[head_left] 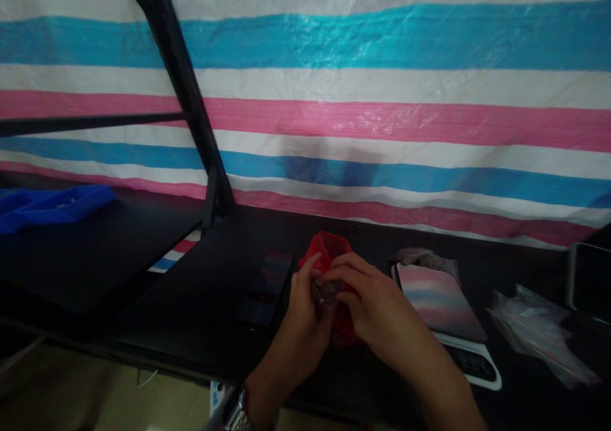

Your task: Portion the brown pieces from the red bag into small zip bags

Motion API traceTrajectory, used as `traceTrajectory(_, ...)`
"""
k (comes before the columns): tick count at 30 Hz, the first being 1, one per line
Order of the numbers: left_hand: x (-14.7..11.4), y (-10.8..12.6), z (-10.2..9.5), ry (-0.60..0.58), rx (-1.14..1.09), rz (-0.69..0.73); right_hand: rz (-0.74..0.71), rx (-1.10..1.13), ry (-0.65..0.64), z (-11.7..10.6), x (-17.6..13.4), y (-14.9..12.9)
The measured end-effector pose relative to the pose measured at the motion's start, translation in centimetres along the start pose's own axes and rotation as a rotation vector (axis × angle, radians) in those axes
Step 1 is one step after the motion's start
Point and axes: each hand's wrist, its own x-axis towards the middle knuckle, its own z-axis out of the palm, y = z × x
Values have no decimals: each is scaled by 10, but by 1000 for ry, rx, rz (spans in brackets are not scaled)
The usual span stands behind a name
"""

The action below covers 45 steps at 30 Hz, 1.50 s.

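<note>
2 bare forearms, the left forearm (281, 361) and the right forearm (432, 364), angle inward from below, with the left hand (301, 302) and the right hand (377, 298) close together at the fingertips. The left hand is cupped, fingers raised and thumb nearer the body; the right hand arches over, back upward, fingers bent above its thumb

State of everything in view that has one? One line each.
Left hand: closed around clear packet
Right hand: fingers at the packet, grip unclear
Clear packet: held, contents unclear
Red bag: mouth open
Dark phone: flat, screen looks off
Clear bags: loosely piled
Watch: worn on left wrist
Striped sheet: hanging, wrinkled
</note>
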Motion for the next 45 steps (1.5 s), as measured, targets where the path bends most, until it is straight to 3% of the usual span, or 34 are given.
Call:
traceTrajectory(9,5,11,-3,-7,-126,-41,-144,-152,32,2,2,-13)
traceTrajectory(14,4,18,-2,109,2,-30,-72,-30,243,-3,3,-1)
traceTrajectory(17,3,22,0,194,110,-121,66,-6,92,-5,1,7)
traceTrajectory(19,3,22,1,203,169,-169,139,-49,-66,-2,0,12)
traceTrajectory(21,4,22,1,194,205,-186,190,-158,-135,0,0,15)
traceTrajectory(30,1,27,-4,217,285,-311,337,-436,-100,-6,2,23)
traceTrajectory(37,7,21,1,304,40,-392,337,-423,-82,9,13,32)
traceTrajectory(45,12,28,-2,372,-281,-532,239,-315,-64,8,12,34)
